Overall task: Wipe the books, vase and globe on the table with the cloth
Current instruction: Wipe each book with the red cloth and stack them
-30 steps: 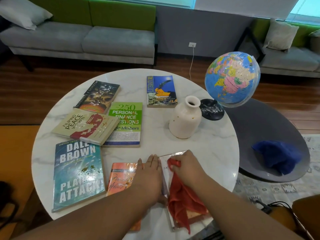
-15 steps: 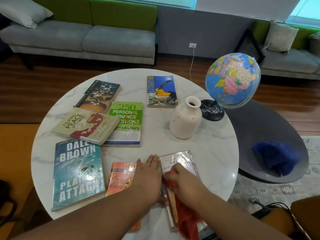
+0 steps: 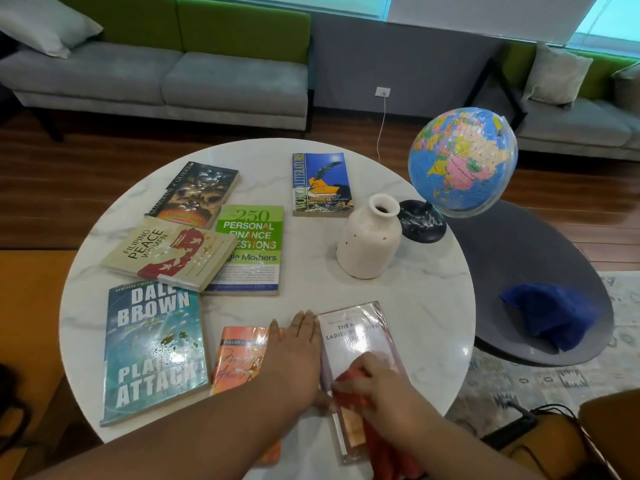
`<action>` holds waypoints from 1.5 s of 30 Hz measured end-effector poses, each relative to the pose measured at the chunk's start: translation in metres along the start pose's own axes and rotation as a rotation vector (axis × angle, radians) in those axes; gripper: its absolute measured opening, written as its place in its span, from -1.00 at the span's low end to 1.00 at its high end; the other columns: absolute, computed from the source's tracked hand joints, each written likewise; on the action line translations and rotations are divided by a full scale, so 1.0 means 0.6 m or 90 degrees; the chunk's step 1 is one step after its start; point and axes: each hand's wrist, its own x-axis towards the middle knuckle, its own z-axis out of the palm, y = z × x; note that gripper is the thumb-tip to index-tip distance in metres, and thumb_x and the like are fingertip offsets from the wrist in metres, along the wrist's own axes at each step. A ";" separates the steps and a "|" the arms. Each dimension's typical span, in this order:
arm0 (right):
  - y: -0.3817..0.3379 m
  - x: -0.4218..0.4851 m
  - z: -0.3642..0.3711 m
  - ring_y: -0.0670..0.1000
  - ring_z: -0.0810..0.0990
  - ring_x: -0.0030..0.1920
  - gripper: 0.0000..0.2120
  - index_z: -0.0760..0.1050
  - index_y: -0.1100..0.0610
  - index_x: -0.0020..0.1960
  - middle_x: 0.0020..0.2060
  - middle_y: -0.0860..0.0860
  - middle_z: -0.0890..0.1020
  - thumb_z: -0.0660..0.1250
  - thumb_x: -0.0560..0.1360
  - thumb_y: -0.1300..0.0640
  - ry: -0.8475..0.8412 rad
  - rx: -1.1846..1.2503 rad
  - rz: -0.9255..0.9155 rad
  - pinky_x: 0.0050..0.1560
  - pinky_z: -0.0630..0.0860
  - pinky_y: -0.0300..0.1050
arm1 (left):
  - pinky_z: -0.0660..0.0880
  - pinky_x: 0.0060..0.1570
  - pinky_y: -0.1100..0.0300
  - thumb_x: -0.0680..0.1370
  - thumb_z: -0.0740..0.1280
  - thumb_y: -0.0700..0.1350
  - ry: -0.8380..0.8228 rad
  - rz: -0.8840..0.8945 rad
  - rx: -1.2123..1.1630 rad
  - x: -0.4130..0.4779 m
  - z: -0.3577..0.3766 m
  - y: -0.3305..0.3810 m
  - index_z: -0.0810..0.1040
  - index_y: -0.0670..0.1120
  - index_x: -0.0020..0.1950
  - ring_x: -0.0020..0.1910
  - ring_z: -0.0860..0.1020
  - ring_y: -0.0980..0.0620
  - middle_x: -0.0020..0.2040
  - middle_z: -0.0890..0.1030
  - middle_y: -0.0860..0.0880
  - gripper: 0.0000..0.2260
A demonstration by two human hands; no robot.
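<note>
On the round white marble table (image 3: 433,306) lie several books. My right hand (image 3: 384,393) grips a red cloth (image 3: 381,441) and presses it on the near half of a pale plastic-covered book (image 3: 356,330) at the front edge. My left hand (image 3: 294,355) lies flat with straight fingers beside that book's left edge, over an orange book (image 3: 239,362). A cream vase (image 3: 370,240) stands upright at centre right. Behind it, a blue globe (image 3: 462,161) leans on its black base (image 3: 420,221).
Other books: a teal one (image 3: 154,348) at front left, a beige one (image 3: 166,252), a green one (image 3: 252,247), a dark one (image 3: 197,192), a blue one (image 3: 320,183). A lower grey table (image 3: 519,271) at right carries a blue cloth (image 3: 549,311). Sofas stand behind.
My right hand has dragged the red cloth from the far end of the pale book toward me, uncovering the title. My left hand has stayed in place.
</note>
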 end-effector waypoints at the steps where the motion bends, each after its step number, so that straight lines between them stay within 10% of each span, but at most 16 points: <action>1: 0.012 0.004 -0.007 -0.23 0.43 0.08 -0.73 0.57 -0.12 0.21 0.03 -0.22 0.39 0.35 0.52 0.03 0.006 0.010 0.019 0.06 0.23 -0.57 | -0.18 0.46 -0.22 0.29 0.35 0.43 0.000 -0.001 -0.007 0.000 0.000 -0.001 -0.24 -0.18 0.55 0.55 -0.21 -0.08 0.57 -0.22 -0.12 0.18; 6: 0.023 0.054 -0.022 -0.12 0.50 0.02 -0.77 0.59 -0.03 0.15 -0.05 -0.23 0.36 0.33 0.51 0.14 0.158 0.015 0.148 0.06 0.36 -0.37 | -0.20 0.46 -0.21 0.29 0.37 0.41 0.002 -0.011 -0.026 -0.002 0.004 -0.002 -0.26 -0.15 0.55 0.55 -0.21 -0.06 0.57 -0.24 -0.09 0.18; 13: -0.006 0.045 -0.013 -0.14 0.47 0.12 -0.74 0.56 -0.12 0.20 0.10 -0.12 0.42 0.31 0.53 0.06 0.018 -0.016 -0.013 0.06 0.25 -0.45 | -0.21 0.45 -0.21 0.31 0.38 0.38 -0.004 -0.018 -0.029 -0.004 -0.001 0.002 -0.26 -0.15 0.55 0.55 -0.20 -0.05 0.57 -0.25 -0.09 0.16; 19: 0.028 0.113 -0.038 -0.06 0.52 0.02 -0.79 0.57 -0.01 0.13 -0.03 -0.18 0.35 0.31 0.53 0.15 0.242 0.031 0.222 -0.06 0.35 -0.44 | -0.21 0.45 -0.23 0.29 0.40 0.38 -0.004 -0.020 -0.050 -0.009 -0.003 0.002 -0.27 -0.14 0.55 0.55 -0.20 -0.04 0.57 -0.25 -0.08 0.18; 27: 0.046 0.118 -0.051 -0.05 0.50 0.07 -0.70 0.59 -0.02 0.19 0.05 -0.08 0.39 0.38 0.48 0.18 0.140 -0.003 0.113 0.19 0.40 -0.24 | -0.24 0.43 -0.27 0.30 0.40 0.37 -0.011 -0.024 -0.067 -0.013 -0.007 0.003 -0.28 -0.13 0.55 0.55 -0.22 -0.03 0.56 -0.27 -0.06 0.18; 32: 0.006 0.121 -0.020 -0.04 0.49 -0.08 -0.83 0.50 0.04 0.12 -0.12 -0.24 0.41 0.22 0.58 0.07 0.180 -0.001 0.134 -0.23 0.37 -0.44 | -0.22 0.44 -0.21 0.39 0.32 0.35 0.003 -0.019 -0.062 -0.025 0.001 0.010 -0.24 -0.11 0.56 0.54 -0.22 -0.03 0.57 -0.25 -0.05 0.04; 36: 0.003 0.113 -0.035 -0.12 0.41 0.02 -0.73 0.54 0.01 0.24 0.04 -0.11 0.37 0.30 0.55 0.05 0.032 -0.022 -0.011 0.07 0.33 -0.36 | -0.12 0.49 -0.08 0.54 0.26 0.15 0.028 0.048 -0.078 -0.045 0.012 0.009 -0.06 -0.11 0.57 0.55 -0.13 -0.03 0.59 -0.10 -0.04 -0.24; 40: 0.014 0.134 -0.037 -0.05 0.46 0.10 -0.73 0.57 -0.03 0.20 0.08 -0.08 0.38 0.31 0.53 0.17 0.141 -0.034 0.102 0.17 0.38 -0.25 | -0.09 0.49 -0.05 0.62 0.17 0.00 0.043 0.103 -0.057 -0.057 0.026 -0.010 0.01 -0.08 0.57 0.55 -0.13 -0.01 0.59 -0.07 -0.02 -0.42; 45: -0.019 0.127 -0.027 -0.11 0.46 0.09 -0.73 0.53 -0.01 0.25 0.15 -0.06 0.41 0.28 0.56 0.10 0.011 -0.062 -0.039 0.05 0.26 -0.49 | -0.09 0.47 -0.07 0.61 0.15 -0.12 0.037 0.119 -0.019 -0.065 0.029 -0.014 -0.02 -0.08 0.57 0.55 -0.11 -0.03 0.58 -0.08 -0.03 -0.43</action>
